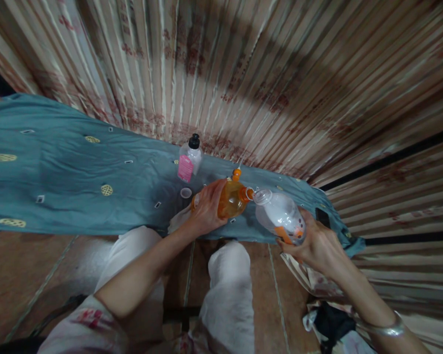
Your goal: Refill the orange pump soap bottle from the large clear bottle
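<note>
My left hand (208,209) is wrapped round an orange bottle (232,199), which lies tilted on its side with its neck pointing right. My right hand (313,241) grips a clear bottle (276,210) with an orange patch on its label, tipped so that its mouth faces left. The two bottle mouths meet or nearly meet; whether liquid passes between them I cannot make out. Behind the orange bottle lies an orange pump top (237,174) with a thin pale tube. A small white cap (185,192) rests just left of my left hand.
A clear bottle with a pink label and black top (191,158) stands near the curtain (214,73). A blue-green patterned cloth (70,182) covers the narrow table. A dark flat object (322,217) lies behind my right hand. Cloth items (334,324) sit at lower right.
</note>
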{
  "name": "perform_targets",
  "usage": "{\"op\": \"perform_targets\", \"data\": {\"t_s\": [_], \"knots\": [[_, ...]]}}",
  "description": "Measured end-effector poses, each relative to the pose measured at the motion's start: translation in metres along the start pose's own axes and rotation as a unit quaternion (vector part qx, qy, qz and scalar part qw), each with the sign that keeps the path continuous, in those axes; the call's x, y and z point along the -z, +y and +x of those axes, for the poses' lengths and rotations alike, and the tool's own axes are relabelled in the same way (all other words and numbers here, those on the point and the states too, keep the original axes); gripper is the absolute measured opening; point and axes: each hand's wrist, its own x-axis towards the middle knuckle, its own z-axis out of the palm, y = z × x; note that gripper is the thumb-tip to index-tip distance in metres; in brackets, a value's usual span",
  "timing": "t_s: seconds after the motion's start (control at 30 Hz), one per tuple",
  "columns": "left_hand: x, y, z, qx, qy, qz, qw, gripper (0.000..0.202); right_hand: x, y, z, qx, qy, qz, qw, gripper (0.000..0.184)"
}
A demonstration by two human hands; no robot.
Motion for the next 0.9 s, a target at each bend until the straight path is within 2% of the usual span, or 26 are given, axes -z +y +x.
{"op": "perform_targets", "data": {"t_s": [0.27,0.47,0.67,0.9], "knots": [[0.0003,-0.0001,0.0005,0.011,-0.011,-0.004,1.000,0.115,-0.0004,-0.0017,0.0008,0.007,0.011,-0.002,1.000,0.078],[0.0006,-0.0014,0.0001,-0.016,-0.005,-0.004,1.000,0.115,0.0001,-0.0015,0.0011,0.011,0.017,-0.001,1.000,0.076],[0.0017,0.0012,-0.0005,0.009,-0.016,0.000,1.000,0.115,0.0019,-0.0017,0.0014,-0.001,-0.003,-0.003,1.000,0.079],[0.0022,0.0032,0.0010,0.005,-0.013,0.008,1.000,0.116,0.0008,-0.0019,0.0015,0.002,0.005,-0.003,1.000,0.077]]}}
